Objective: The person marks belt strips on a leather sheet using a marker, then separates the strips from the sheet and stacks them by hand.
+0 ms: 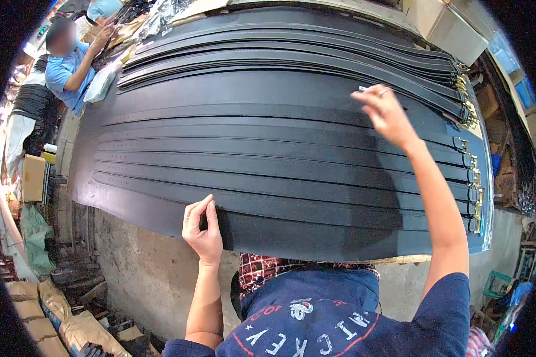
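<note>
L hand point(202, 233) fingers pinched together; R hand point(387, 116) fingers' grip unclear, nr blk belts point(268, 55). Shirt point(345, 291) reads "MICKEY".

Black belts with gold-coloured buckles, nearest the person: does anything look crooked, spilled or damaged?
Nothing stands out: these long black belts lie roughly parallel, gold-coloured buckles together at the right-hand end; no spill shows. Small surface flaws cannot be judged.

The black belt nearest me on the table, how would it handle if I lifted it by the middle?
The belt would probably droop at both ends, since it looks long and thin. Its metal buckle would likely pull that end down harder. Rolling seems unlikely, as it lies flat.
</note>
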Demonstrator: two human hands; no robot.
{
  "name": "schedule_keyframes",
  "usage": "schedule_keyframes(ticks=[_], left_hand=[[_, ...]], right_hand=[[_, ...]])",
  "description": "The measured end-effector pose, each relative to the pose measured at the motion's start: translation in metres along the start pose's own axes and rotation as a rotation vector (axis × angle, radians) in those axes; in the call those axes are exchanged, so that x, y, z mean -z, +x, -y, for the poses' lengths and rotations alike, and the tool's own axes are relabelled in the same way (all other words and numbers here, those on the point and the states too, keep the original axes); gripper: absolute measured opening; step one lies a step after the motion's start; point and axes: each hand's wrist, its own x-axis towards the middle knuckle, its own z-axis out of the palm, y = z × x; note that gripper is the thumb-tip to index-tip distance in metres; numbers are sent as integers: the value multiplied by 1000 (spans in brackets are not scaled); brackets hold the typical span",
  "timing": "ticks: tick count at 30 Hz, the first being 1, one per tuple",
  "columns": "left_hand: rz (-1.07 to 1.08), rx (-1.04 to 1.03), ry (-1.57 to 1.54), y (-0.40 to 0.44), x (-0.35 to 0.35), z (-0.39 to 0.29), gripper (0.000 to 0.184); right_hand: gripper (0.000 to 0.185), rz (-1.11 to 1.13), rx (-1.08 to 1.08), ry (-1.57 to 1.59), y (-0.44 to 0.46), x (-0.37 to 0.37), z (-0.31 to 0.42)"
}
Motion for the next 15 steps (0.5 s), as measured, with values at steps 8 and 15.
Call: schedule_keyframes(ticks=[8,15], left_hand=[[5,33,16,-1,1,3,13],[18,-30,15,-2,2,3,12]], right_hand=[[64,224,192,33,-17,-30,80],[29,-42,127,108,-35,-18,90]])
